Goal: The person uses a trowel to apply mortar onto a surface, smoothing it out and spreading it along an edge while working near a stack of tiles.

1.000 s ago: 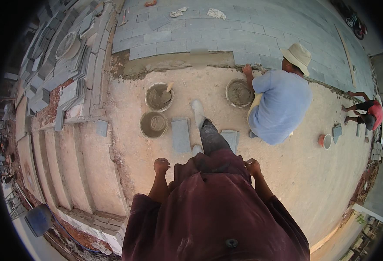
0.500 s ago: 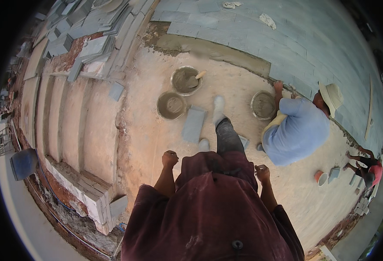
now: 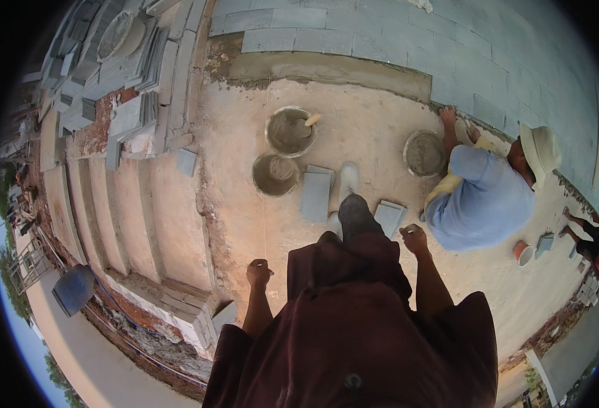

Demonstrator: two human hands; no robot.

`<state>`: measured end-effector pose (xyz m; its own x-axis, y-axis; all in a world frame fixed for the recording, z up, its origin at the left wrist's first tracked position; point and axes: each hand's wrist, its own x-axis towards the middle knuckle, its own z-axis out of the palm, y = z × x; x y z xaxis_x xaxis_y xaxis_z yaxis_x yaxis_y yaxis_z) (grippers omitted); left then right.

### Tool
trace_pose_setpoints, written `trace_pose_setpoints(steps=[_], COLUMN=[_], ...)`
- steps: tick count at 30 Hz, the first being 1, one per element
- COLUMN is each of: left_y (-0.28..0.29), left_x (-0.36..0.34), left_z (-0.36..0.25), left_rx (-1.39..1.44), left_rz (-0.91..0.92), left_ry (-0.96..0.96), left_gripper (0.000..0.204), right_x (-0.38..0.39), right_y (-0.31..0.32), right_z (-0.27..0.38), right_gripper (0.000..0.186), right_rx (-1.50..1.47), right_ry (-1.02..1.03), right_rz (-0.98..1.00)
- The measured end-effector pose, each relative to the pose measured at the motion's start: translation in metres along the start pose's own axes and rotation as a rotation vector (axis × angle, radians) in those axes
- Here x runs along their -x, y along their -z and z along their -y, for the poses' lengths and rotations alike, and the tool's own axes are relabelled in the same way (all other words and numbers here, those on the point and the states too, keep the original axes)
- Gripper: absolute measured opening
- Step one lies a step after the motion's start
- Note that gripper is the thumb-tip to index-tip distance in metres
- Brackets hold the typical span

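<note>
My left hand hangs at my left side, its fingers curled in, with nothing visible in it. On the other side my right hand is also loosely closed and appears to hold nothing. It is nearest a small stack of grey stone tiles lying on the ground by my foot. Another grey tile stack lies before my feet, left of my pale boot. Beyond it stand a bucket of mortar and a second mortar bucket with a wooden-handled tool resting in it.
A crouching co-worker in a blue shirt and pale hat touches the laid grey paving, beside another mortar bucket. A wet mortar strip edges the paving. Concrete steps and piled tiles are at left; another person bends far right.
My view has shifted, so the steps and buckets sit farther right in it. My right hand has come forward and my feet have changed position. The co-worker stays crouched at the paving edge.
</note>
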<state>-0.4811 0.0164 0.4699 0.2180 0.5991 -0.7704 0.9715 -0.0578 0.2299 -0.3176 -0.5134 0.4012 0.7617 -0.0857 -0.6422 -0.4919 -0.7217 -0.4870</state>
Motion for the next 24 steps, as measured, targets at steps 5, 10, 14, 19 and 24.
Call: trace_pose_setpoints(steps=[5,10,14,19,24], left_y=[0.041,0.064,0.081,0.121,0.170], left_x=[0.005,-0.028,-0.057,-0.127,-0.178], left_z=[-0.007,-0.007,-0.021,0.007,0.031], left_rx=[0.033,0.109,0.088,0.007,0.014], left_rz=[-0.027,0.016,0.104,0.217,0.232], left_ry=[0.000,-0.018,-0.078,-0.201,-0.234], left_gripper=[0.017,0.015,0.016,0.017,0.017], right_x=[-0.026,-0.013,0.027,0.102,0.200], right_y=[0.004,-0.013,-0.031,-0.096,-0.211], right_z=[0.087,0.107,0.113,0.113,0.067], right_gripper=[0.030,0.030,0.028,0.031,0.032], right_rx=[-0.097,-0.056,-0.074,-0.176,-0.181], right_ry=[0.068,0.133,-0.065,-0.170,-0.254], right_rz=[-0.065,-0.145,-0.115,-0.232,-0.230])
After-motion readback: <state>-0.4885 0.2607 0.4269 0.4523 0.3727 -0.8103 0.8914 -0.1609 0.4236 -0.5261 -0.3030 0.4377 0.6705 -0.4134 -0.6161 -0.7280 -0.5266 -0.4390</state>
